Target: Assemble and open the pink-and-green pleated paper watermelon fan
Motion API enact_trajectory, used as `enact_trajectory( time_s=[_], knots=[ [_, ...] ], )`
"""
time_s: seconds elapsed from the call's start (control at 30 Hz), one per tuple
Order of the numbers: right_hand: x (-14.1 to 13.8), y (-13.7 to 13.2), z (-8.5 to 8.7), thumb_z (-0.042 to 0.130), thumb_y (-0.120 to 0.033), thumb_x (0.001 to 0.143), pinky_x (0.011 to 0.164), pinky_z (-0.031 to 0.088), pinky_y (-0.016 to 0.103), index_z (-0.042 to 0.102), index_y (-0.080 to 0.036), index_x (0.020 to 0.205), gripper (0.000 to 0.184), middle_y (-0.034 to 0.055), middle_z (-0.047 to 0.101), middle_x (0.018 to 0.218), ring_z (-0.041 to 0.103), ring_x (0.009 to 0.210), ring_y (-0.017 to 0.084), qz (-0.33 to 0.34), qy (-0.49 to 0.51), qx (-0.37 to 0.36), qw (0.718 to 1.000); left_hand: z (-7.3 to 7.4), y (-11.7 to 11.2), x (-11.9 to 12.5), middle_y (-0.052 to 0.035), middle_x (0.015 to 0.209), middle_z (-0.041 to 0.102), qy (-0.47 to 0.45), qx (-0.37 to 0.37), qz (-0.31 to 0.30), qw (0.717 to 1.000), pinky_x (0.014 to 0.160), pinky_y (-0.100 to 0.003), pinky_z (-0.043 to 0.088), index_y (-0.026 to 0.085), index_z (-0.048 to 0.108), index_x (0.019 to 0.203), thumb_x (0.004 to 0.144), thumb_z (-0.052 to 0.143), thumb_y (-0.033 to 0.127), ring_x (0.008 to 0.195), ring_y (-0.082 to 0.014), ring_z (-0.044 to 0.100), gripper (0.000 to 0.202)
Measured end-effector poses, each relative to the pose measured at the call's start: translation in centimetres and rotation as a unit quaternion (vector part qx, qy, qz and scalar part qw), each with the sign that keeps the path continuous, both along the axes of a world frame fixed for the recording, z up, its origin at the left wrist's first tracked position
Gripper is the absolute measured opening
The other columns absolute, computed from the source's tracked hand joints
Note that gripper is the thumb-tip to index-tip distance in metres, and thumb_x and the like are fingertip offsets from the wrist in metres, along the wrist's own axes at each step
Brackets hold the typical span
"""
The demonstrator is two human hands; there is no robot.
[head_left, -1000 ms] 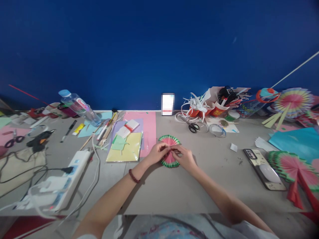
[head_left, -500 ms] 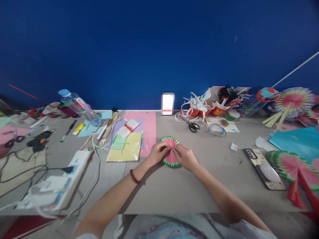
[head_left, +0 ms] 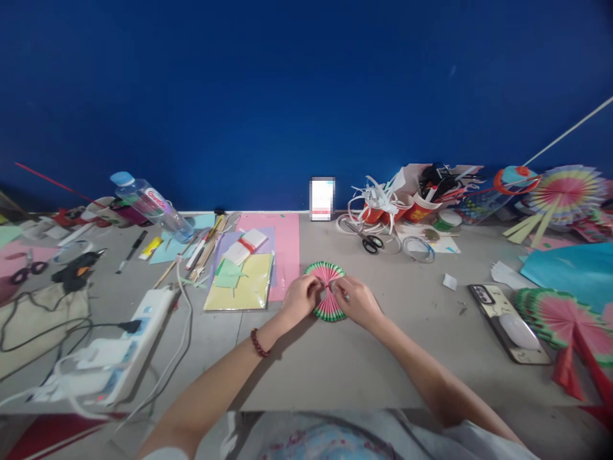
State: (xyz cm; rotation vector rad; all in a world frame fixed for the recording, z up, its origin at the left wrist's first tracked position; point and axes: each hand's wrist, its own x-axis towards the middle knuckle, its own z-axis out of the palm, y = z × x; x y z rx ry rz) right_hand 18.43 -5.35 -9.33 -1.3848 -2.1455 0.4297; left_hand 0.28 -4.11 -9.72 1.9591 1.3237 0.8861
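Observation:
A small pleated paper fan (head_left: 327,275), pink with a green rim like a watermelon slice, lies on the grey table (head_left: 335,364) in front of me. My left hand (head_left: 299,299) pinches its left side at the middle, fingers closed. My right hand (head_left: 357,301) pinches the right side the same way. The fan's upper and lower halves spread out above and below my fingers. A dark red bead bracelet (head_left: 258,343) sits on my left wrist.
Coloured paper sheets (head_left: 249,284) lie left of the fan. A power strip (head_left: 138,326) with cables, a glue gun (head_left: 76,271) and a bottle (head_left: 148,204) lie far left. Scissors (head_left: 366,241), cups and tape sit behind; a phone (head_left: 507,322) and finished fans (head_left: 560,319) lie right.
Both hands stay pinched on the fan's middle. They have squeezed the centre tighter, so the fan shows a narrower waist between its two halves.

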Motion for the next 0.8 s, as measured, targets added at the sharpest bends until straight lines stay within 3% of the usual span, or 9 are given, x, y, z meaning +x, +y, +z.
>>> enact_trajectory(
  time_s=[0.2,0.53,0.8],
  knots=[
    [0.1,0.1,0.0,0.044,-0.010,0.082,0.064,0.036,0.024,0.053,-0.020,0.072,0.017,0.0020,0.057,0.070,0.052,0.068,0.015,-0.002,-0.002,0.000,1.000,0.0,0.0,-0.1,-0.0049,0.079,0.067,0.018,-0.014,0.001,1.000,0.068,-0.027,0.044,0.017,0.060,0.074,0.081,0.049,0.010,0.073,-0.0164,0.059,0.015],
    [0.5,0.7,0.3,0.045,-0.018,0.085,0.064,0.042,0.024,0.059,-0.021,0.078,0.016,0.0018,0.061,0.073,0.055,0.067,0.014,-0.010,0.082,-0.040,0.996,0.4,0.0,0.0,-0.0037,0.083,0.065,0.014,-0.035,0.016,0.999,0.064,-0.026,0.043,0.018,0.060,0.083,0.087,0.048,0.019,0.070,-0.0149,0.058,0.013],
    [0.3,1.0,-0.1,0.049,-0.024,0.083,0.058,0.038,0.023,0.061,-0.021,0.074,0.015,0.0004,0.058,0.066,0.051,0.058,0.013,-0.066,0.077,-0.032,0.994,0.5,-0.3,0.3,-0.0057,0.089,0.064,0.052,-0.008,0.022,0.998,0.074,-0.030,0.045,0.018,0.058,0.086,0.088,0.047,0.019,0.083,-0.0189,0.060,0.011]
  ],
)
